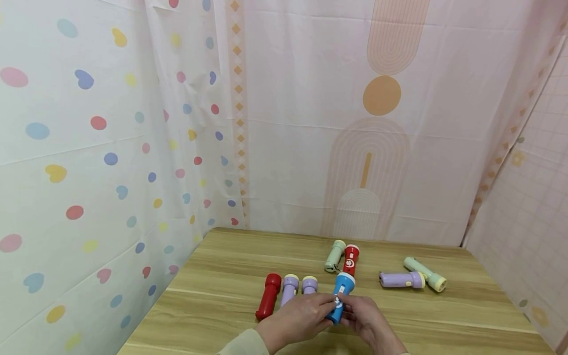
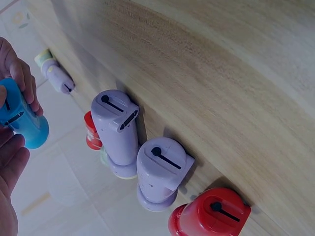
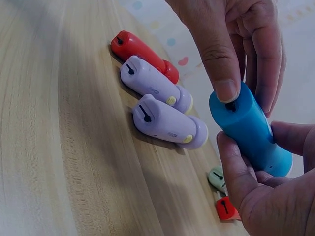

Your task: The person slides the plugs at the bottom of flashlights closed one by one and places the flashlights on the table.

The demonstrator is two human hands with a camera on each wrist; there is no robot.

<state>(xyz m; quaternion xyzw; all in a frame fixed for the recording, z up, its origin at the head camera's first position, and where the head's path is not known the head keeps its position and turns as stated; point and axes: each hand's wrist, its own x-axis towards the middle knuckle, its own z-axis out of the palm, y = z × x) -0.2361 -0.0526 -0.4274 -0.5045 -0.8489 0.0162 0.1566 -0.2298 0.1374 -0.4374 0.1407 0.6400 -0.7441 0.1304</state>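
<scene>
Nearest, a person's left hand (image 1: 301, 318), emerging from a pale sleeve (image 1: 246, 342), is grasping the tail end of a blue cylindrical plastic flashlight (image 1: 343, 285), its thumb pressing on the slotted end cap. The right hand (image 1: 368, 323) is pinching the same barrel between thumb and fingers, so both are holding it above a wood-grained worktop (image 1: 213, 266), its wider head pointing toward the far edge. Just left of the hands, three flashlights are lying in a row: a glossy red plastic flashlight (image 1: 268, 298) is resting closest to the left edge, then a lilac flashlight with a pale yellow rim (image 1: 289, 291), then a matching lilac flashlight (image 1: 309, 285), whose lower part the left hand is hiding in the head view. Toward the right edge, a sideways lilac flashlight (image 1: 397, 280) is lying with its head against or just beside a slanting pale green flashlight (image 1: 421, 269). Near the far edge, a second pale green flashlight (image 1: 335, 255) and a red flashlight with white print (image 1: 350, 259) are lying side by side. Beyond that edge, a pale curtain with arch patterns (image 1: 293, 123) is hanging, and beside the left edge a white curtain with coloured dots (image 1: 88, 148) is hanging too.
</scene>
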